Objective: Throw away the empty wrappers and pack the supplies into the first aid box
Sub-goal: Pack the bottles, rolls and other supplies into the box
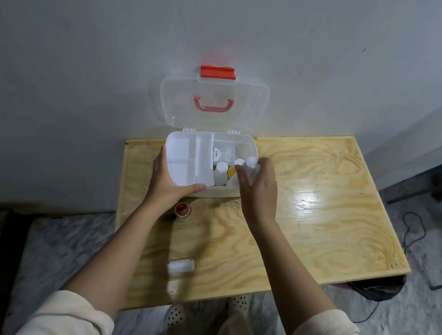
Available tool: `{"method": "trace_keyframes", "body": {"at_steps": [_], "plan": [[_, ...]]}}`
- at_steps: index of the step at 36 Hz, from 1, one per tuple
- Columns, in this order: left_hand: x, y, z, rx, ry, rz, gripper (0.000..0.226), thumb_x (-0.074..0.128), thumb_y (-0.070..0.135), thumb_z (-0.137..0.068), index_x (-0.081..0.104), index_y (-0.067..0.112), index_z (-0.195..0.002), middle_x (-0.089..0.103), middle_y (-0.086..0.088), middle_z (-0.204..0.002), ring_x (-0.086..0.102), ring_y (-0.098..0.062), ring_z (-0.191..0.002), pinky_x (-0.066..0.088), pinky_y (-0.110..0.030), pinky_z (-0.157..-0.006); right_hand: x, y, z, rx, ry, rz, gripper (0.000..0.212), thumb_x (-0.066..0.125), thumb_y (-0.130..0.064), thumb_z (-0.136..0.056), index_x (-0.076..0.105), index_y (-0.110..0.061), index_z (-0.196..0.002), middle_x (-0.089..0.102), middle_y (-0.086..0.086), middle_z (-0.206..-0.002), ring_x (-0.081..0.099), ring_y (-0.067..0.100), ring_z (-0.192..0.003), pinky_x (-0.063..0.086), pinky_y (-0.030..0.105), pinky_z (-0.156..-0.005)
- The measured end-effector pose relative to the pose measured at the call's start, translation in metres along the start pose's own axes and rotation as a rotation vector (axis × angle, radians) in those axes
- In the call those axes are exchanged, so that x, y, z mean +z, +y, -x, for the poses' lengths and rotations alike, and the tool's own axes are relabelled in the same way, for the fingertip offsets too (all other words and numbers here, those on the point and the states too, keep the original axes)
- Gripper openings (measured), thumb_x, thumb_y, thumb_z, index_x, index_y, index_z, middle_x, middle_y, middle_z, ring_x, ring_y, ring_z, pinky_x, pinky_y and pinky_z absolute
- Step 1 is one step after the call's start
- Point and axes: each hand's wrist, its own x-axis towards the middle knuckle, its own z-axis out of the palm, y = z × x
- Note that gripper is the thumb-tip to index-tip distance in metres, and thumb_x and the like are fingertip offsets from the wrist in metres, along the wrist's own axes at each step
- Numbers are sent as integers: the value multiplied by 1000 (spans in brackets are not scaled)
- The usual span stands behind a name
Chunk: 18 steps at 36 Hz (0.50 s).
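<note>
The clear first aid box (250, 146) stands open at the table's far edge, its lid (213, 103) with a red latch leaning on the wall. A white divided tray (188, 155) sits in the box's left half, and my left hand (168, 180) grips its near left corner. My right hand (258, 188) holds a small clear bottle (251, 163) over the box's right half. Inside lie a white bottle (220, 172), a packet (224, 152) and something yellow (231, 170). A red tape roll (182, 209) and a white roll (180, 267) lie on the table.
The wooden table (320, 206) stands against a grey wall. A black bag (374, 288) hangs under its right near corner. Cables (411, 230) trail on the floor at right. My feet in dotted slippers (175, 315) show below the table's front edge.
</note>
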Motion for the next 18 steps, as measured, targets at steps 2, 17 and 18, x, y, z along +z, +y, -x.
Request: {"method": "trace_keyframes", "body": {"at_steps": [2, 17, 18], "plan": [[0, 0, 0, -4, 0, 2, 113, 94, 27, -52, 27, 26, -143, 36, 0, -141, 37, -16, -127, 39, -32, -95, 1, 0, -2, -62, -73, 74, 26, 53, -35, -90, 46, -11, -97, 55, 7, -92, 51, 24, -83, 47, 44, -73], [0, 4, 1, -7, 2, 7, 110, 94, 24, -52, 29, 25, -141, 38, 1, -137, 38, -14, -123, 41, -32, -93, -8, 3, -1, -191, -179, 171, 39, 52, -27, -92, 39, -17, -128, 49, 8, -116, 51, 22, -97, 49, 36, -71], [0, 5, 0, -4, 1, 9, 109, 94, 24, -51, 30, 25, -140, 39, 1, -136, 40, -15, -122, 42, -32, -92, -9, 4, 0, -215, -173, 193, 40, 51, -27, -93, 38, -20, -130, 49, 6, -116, 52, 21, -95, 50, 34, -66]]}}
